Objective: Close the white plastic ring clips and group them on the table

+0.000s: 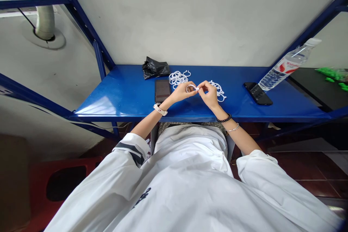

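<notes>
Above the front part of the blue table, my left hand [181, 92] and my right hand [209, 96] meet, both with fingers pinched. Between them is a thin white loop [191, 86], curved like a cord or bendable ring; its exact kind is too small to make out. My left fingers hold its curve, and my right fingertips grip its end. Behind my left hand lies a tangled pile of similar white loops [178, 77]. More white loops [219, 90] rest beside my right hand, partly hidden by it.
On the blue table [127, 94], a dark flat rectangular device [162, 92] lies near my left wrist. A crumpled black plastic bag [154, 68] sits behind it. To the right are a black phone [258, 93] and a water bottle [288, 66]. Blue metal posts frame both sides.
</notes>
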The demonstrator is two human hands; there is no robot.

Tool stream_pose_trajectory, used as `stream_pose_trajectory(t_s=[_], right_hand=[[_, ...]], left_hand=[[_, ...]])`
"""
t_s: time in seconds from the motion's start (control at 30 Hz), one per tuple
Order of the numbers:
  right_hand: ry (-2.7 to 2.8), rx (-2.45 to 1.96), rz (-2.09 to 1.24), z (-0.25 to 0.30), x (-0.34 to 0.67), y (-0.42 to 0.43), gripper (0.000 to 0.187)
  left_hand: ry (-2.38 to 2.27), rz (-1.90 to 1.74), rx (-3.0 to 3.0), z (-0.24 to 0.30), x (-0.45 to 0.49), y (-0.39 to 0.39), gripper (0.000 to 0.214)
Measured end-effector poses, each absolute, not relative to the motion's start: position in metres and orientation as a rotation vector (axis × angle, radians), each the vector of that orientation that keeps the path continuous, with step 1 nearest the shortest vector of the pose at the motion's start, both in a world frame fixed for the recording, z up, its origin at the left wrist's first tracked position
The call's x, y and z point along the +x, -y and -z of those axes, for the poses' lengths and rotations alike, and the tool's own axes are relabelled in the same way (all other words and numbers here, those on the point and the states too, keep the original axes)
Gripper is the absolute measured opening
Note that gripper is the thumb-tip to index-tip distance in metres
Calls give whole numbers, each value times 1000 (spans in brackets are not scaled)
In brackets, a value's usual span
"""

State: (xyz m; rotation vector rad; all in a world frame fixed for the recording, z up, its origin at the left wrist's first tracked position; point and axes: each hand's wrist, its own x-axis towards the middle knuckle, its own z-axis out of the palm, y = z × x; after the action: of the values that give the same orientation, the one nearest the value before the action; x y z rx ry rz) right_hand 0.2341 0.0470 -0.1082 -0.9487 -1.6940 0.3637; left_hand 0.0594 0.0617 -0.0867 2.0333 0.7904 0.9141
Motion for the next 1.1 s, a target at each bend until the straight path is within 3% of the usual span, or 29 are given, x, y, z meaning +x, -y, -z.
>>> stream_pose_trajectory(t_s=[0.47, 1.1], right_hand=[[1775, -911, -433, 107, 235, -45, 11], [1781, -835, -545, 110, 235, -45, 29]], left_hand=[[-742, -879, 1951, 85, 59, -61, 51], [-690, -844, 1833, 85, 60, -64, 48]])
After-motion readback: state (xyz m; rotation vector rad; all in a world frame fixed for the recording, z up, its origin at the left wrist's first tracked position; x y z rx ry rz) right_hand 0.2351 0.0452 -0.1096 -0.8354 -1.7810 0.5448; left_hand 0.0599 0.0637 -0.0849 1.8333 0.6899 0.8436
